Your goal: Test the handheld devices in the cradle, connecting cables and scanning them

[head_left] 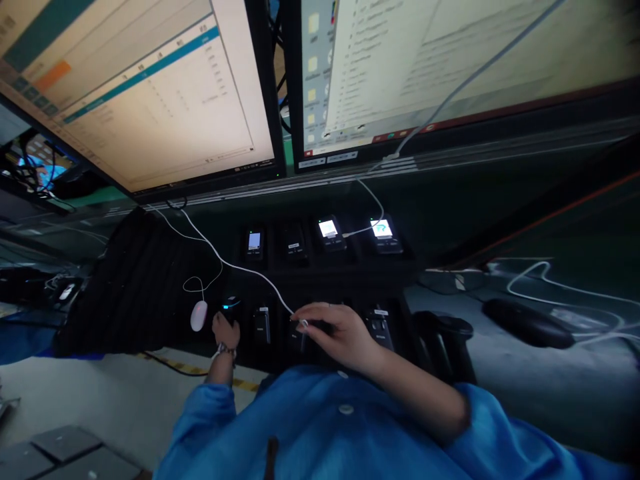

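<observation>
- Right hand [345,337], lower centre: fingers half curled, thumb and forefinger pinched on the end of the white cable [240,268].
- The pinched end sits right over a dark unit [299,339] in the front row of the black tray [345,280]. Can't tell if it is plugged in.
- Cable runs up-left from the pinch across the tray, loops just above the white mouse [199,315], and goes on up to under the left monitor [140,87].
- Left hand [224,330], just left of the right hand: closed round the teal-lit unit [231,303] at the left end of the front row. Bracelet [226,349] on the wrist.
- Back row, centre: four units, three with lit screens, e.g. the rightmost [381,229]. A second cable [377,200] goes from it up past the right monitor [450,60].
- Black mouse [525,323], right of frame, well apart from both hands.
</observation>
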`<state>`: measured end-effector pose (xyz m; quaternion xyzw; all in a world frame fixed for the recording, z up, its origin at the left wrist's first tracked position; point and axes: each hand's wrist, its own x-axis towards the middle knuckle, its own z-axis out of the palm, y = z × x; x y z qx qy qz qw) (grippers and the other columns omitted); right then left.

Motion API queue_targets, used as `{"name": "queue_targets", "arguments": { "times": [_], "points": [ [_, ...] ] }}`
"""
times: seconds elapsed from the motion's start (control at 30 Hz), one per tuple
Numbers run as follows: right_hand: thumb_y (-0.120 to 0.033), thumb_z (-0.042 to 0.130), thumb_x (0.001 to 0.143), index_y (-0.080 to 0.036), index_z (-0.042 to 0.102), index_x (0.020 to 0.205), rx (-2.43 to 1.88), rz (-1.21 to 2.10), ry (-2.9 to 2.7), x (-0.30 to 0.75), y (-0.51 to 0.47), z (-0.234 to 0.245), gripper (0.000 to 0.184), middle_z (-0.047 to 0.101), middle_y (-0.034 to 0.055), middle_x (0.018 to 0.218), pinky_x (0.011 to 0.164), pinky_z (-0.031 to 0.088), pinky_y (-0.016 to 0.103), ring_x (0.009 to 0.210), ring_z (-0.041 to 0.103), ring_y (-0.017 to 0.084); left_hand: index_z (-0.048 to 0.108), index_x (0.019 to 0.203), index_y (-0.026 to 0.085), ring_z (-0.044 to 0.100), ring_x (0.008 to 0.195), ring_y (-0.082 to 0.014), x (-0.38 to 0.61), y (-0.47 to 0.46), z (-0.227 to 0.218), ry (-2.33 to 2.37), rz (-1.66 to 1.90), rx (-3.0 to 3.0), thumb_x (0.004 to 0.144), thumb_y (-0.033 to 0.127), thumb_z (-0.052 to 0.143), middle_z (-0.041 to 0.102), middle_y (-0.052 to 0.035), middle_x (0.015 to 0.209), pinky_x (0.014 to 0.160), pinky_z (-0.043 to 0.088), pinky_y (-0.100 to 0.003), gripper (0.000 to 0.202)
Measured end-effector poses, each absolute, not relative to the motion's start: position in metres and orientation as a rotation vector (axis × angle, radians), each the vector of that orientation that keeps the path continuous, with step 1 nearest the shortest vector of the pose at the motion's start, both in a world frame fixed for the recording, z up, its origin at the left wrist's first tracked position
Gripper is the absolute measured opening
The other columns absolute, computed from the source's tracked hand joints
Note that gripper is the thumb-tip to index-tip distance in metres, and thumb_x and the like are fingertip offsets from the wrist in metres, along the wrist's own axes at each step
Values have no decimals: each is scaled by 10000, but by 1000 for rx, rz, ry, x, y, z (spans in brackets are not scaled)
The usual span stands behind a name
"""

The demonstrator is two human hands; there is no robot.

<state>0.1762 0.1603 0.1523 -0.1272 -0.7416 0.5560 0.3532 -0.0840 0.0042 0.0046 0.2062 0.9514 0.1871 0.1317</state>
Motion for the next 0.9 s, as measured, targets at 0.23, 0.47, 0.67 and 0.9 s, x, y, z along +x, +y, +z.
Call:
{"name": "queue_targets", "arguments": {
  "times": [0.23, 0.47, 0.67, 0.9],
  "points": [
    [-232, 618, 845, -220, 696, 936, -415, 1446, -1950, 171, 156, 139, 120, 729, 54, 921, 774, 588, 314, 856, 691, 170, 510, 1241, 58, 520, 1181, -390, -23, 31, -9, 2504, 483, 757, 609, 283, 745, 572, -254, 1209, 1007, 378, -461, 711],
    [-240, 635, 851, -213, 706, 896, -186, 1050, -2297, 160, 148, 117, 88, 722, 44, 840, 745, 512, 357, 865, 586, 197, 461, 1281, 67, 579, 1139, -361, -41, 39, 10, 2155, 782, 441, 524, 182, 740, 626, -231, 1183, 918, 455, -416, 815],
    [-313, 566, 909, -187, 695, 931, -80, 616, -2485, 151, 146, 123, 181, 653, 12, 665, 785, 376, 358, 762, 529, 163, 612, 1028, 114, 673, 873, -178, -2, -2, 60, 1534, 1356, 88, 802, 272, 447, 699, -115, 1002, 739, 547, -304, 321],
    [-149, 544, 891, -198, 671, 1015, -181, 864, -2465, 149, 128, 138, 185, 684, 17, 800, 830, 285, 382, 880, 534, 167, 635, 820, 104, 636, 546, -154, 36, -7, 104, 823, 1664, -508, 859, 378, 516, 679, -70, 668, 443, 512, -247, 301]
  ]
}}
